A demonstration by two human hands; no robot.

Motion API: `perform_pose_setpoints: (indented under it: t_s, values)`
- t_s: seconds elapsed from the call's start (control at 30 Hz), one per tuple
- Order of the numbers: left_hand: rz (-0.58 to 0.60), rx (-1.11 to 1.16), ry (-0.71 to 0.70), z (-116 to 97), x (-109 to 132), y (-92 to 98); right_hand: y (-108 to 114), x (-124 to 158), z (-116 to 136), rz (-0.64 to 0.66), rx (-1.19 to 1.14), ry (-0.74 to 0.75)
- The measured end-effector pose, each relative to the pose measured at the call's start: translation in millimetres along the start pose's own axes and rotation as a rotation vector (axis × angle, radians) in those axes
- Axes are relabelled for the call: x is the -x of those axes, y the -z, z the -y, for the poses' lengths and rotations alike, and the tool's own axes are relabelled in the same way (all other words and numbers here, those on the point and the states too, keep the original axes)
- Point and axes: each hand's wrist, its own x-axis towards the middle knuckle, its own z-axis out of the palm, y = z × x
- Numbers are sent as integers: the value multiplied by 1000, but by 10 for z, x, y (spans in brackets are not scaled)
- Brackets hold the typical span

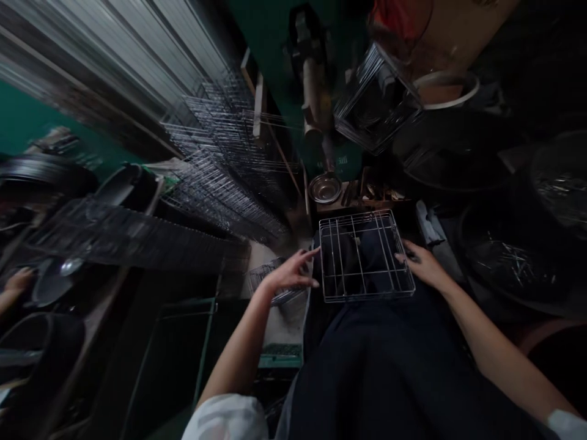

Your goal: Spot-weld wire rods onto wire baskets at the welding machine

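A rectangular wire basket [360, 260] with an open metal grid lies across my lap. My left hand [293, 270] is beside its left edge, fingers spread, with the index fingertip at or very near the wire. On the opposite side, my right hand [424, 264] grips the basket's right edge, the thumb and fingers around the side wires. Dark clothing shows through the grid. Just beyond the basket, a small round metal dish [325, 188] sits beneath a green machine [316, 104].
Stacked wire grids [220, 159] rise at the left. More wire frames [376, 104] lean right of the machine. Dark basins with metal pieces [516, 263] stand at the right. A green-edged crate [206, 342] is low on the left. Another person's hand [19, 280] shows at far left.
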Motion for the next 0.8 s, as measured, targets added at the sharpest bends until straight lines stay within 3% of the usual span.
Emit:
perform_pose_setpoints:
  t_s: [0.1,0.2,0.37,0.43,0.5,0.63,0.7,0.8]
  values:
    - [-124,-50,-64,-326,-219,403,-30,53,48,-15,-69,30]
    - [-79,-7,-179,-818,-582,623,-54,164,209,-45,-78,70]
    - [211,-49,-253,-1542,-1071,542,-45,395,470,-111,-132,191]
    - [315,-135,-282,-1729,-1107,450,-20,474,533,-108,-140,218]
    - [342,-210,-326,-1864,-1054,373,11,538,594,-93,-142,227]
    - [241,-370,-410,-2041,-809,386,157,613,731,-29,-128,241]
    - [129,-493,-428,-2110,-679,487,369,615,743,-50,-73,254]
    - [-160,-700,-432,-2190,-562,641,1013,532,545,-316,152,217]
